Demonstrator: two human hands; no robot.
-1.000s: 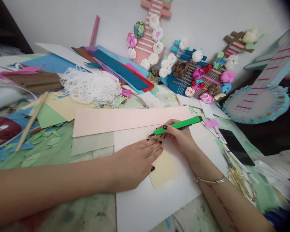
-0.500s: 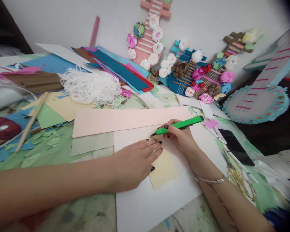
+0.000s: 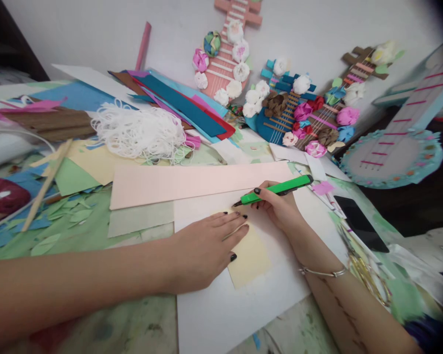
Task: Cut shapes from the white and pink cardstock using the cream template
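My left hand (image 3: 206, 250) lies flat, fingers extended, over the yellow paper (image 3: 250, 258) on the white sheet (image 3: 214, 319), clasping nothing. Just beyond its fingertips, the tip of the green tool (image 3: 276, 190) has crept slightly rightward within the last 1 second, so I judge the work near the paper's far edge is advancing slowly. My right hand (image 3: 280, 209) pinches that tool firmly between thumb and fingers.
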